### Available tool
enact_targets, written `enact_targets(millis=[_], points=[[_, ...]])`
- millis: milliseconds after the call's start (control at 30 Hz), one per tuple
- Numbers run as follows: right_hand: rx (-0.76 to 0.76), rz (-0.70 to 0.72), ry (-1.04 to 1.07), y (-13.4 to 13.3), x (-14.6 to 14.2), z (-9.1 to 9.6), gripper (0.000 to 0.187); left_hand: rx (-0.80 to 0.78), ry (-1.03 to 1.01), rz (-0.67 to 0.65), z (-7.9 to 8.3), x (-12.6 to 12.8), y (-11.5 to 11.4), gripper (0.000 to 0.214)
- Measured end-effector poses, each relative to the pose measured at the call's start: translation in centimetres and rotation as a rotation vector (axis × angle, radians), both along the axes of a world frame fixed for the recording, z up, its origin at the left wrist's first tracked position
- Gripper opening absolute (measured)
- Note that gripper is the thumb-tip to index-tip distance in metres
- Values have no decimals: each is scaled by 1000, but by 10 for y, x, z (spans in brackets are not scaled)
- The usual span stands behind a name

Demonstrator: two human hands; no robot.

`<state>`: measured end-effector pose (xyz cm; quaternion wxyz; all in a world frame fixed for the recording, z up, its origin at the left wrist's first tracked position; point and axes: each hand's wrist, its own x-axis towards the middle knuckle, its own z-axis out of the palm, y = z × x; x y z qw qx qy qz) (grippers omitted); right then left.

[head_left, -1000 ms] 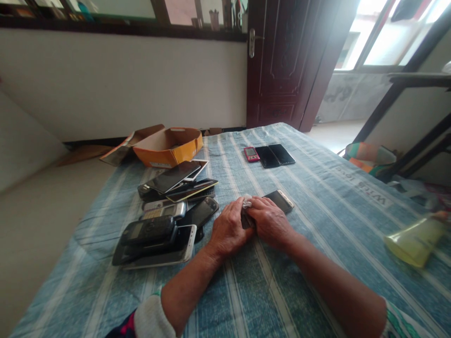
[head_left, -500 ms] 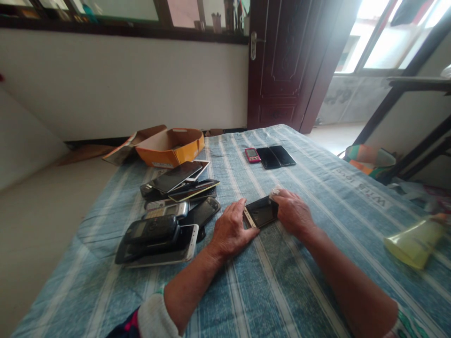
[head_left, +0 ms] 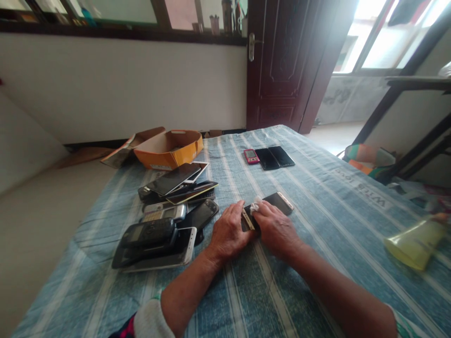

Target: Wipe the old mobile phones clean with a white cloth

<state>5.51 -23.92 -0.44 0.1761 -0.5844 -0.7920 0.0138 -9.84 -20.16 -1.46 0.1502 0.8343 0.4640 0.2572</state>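
A smartphone (head_left: pixel 280 203) with a dark screen and pale gold ends lies on the striped cloth in front of me. My left hand (head_left: pixel 230 230) grips its left end between thumb and fingers. My right hand (head_left: pixel 276 231) presses a crumpled white tissue (head_left: pixel 255 203) onto the screen, near that left end. The right hand covers part of the phone's middle and lower edge. Left of my hands lies a pile of old phones, with a black phone (head_left: pixel 200 215) closest to my left hand and a white-framed phone (head_left: pixel 188 246) at the near side.
An open orange cardboard box (head_left: pixel 169 157) stands behind the pile. Farther back lie a pink keypad phone (head_left: pixel 251 156) and two dark smartphones (head_left: pixel 281 156) side by side. A yellow translucent object (head_left: pixel 410 244) rests at the right on the blue striped tablecloth (head_left: pixel 338 220).
My right hand has slid left along the screen with the tissue, uncovering the phone's right end. The left hand keeps its hold on the left end.
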Motion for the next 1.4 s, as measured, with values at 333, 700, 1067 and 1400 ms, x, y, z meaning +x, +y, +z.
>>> enact_targets(millis=[333,700,1067,1400], points=[[25,85,344,5,9,0,37,25,-16,0,-3,-1,-2,65],[134,26,851,9,8,-6,31,206,-16,-5,-1,-3,-4,77],[-194,35,1425,3,-5,2,31,170,-232,-114,11,-1,-14,59],[-269,-16,1527,1,-5,5,32,127,-311,-142,11,-2,-14,45]])
